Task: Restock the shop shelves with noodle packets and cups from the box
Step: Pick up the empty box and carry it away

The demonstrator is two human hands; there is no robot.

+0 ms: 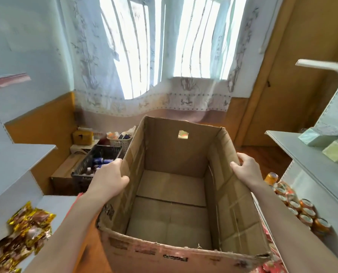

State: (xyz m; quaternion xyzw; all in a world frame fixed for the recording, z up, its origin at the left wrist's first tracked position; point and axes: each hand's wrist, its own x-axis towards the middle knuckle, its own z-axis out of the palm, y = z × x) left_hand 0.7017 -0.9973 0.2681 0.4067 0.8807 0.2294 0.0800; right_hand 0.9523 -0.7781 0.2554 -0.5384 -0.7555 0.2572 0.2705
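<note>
Left hand [110, 179]: we clamp it over the rim of the left wall of the box [172, 186].
Right hand [246, 170]: we clamp it over the right wall's rim.
Box: held between our hands, open-topped, bare bottom showing.
Packets [24, 233]: gold, on our left shelf [52, 201].

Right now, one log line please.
box: empty | left grip: holds its left wall | right grip: holds its right wall
</note>
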